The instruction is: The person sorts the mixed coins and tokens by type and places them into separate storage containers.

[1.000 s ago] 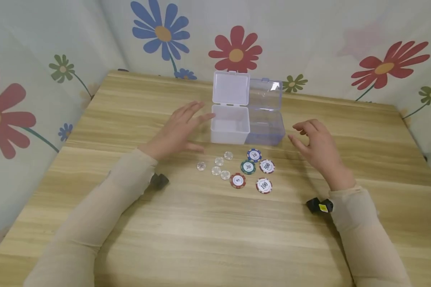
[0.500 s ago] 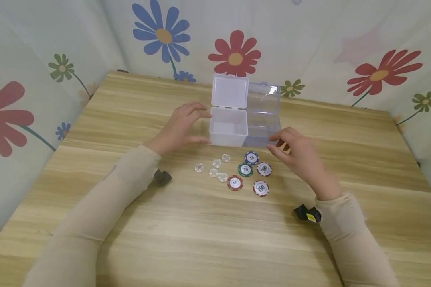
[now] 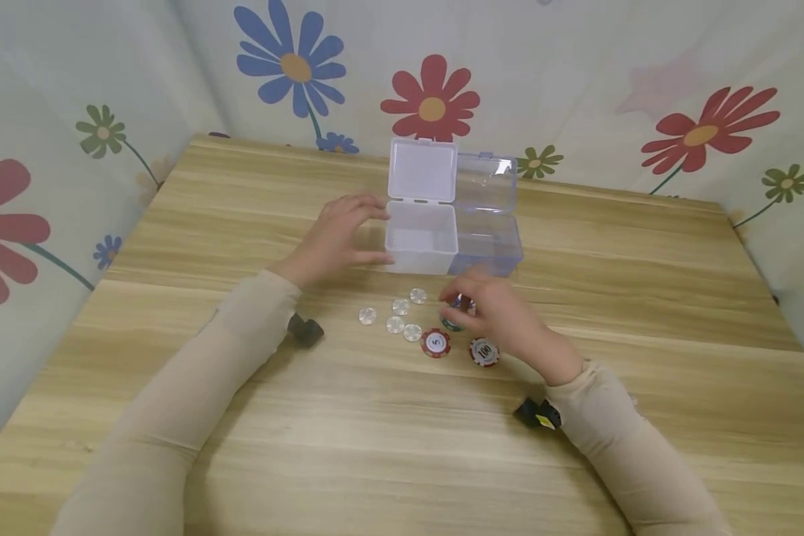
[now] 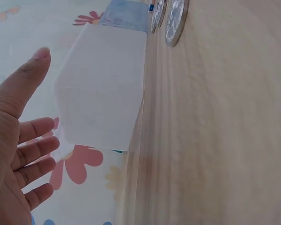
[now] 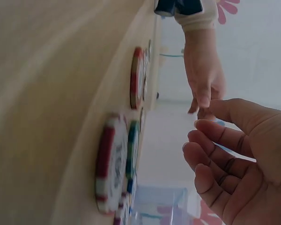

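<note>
Chips point(image 3: 436, 343) lie flat on a wood-grain table point(image 3: 348, 447) before flowered walls point(image 3: 543, 67); both hands point(image 3: 331, 237) point(image 3: 511, 318) are loosely spread.

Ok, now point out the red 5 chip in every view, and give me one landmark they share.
Head: just right of and below centre, the red 5 chip, left of the 100 chip.
Left wrist: not in the picture.
Right wrist: upper middle, the red 5 chip nearly edge-on.
Shared landmark: the clear bluish box, at the left wrist view's top and the right wrist view's bottom.
</note>
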`<state>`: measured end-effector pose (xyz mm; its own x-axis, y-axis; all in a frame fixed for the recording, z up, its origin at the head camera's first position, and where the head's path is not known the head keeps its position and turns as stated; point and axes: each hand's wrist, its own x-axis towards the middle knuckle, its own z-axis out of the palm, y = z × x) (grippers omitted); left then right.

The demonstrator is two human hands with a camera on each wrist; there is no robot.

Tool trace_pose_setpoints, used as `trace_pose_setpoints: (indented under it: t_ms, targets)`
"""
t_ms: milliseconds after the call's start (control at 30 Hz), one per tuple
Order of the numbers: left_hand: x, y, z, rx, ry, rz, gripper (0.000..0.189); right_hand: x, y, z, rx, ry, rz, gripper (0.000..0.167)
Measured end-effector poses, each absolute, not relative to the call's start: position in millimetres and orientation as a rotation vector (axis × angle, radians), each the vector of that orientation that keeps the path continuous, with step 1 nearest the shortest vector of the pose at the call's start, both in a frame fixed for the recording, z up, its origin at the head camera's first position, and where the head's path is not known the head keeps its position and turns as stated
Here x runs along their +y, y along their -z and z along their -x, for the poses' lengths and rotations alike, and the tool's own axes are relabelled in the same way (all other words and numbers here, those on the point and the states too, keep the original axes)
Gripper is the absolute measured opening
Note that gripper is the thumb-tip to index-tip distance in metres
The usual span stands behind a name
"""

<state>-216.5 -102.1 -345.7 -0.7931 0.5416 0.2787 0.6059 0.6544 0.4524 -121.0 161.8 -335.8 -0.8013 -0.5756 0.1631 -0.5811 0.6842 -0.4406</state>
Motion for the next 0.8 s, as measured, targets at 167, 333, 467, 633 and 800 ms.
trace_pose_setpoints:
  t_ms: [167,333,467,633,800]
  targets:
    - [-105,349,216,-2.756,0.826,0.952,0.068,147,340,117,-2.889,-0.725,-1.029,0.016]
    - [-105,352,218,-2.741,0.843,0.986,0.068,133,344,114,-2.957,-0.691,-1.006,0.02]
    - [-105,354,218,-2.753,0.84,0.996,0.066,126,346,114,-3.044,-0.725,-0.971,0.023]
    - [-105,355,218,-2.765,0.852,0.986,0.062,121,351,113,-3.101,-0.649,-0.955,0.027]
    - [-105,357,219,-2.776,0.869,0.968,0.058,119,356,113,-3.089,-0.612,-0.944,0.027]
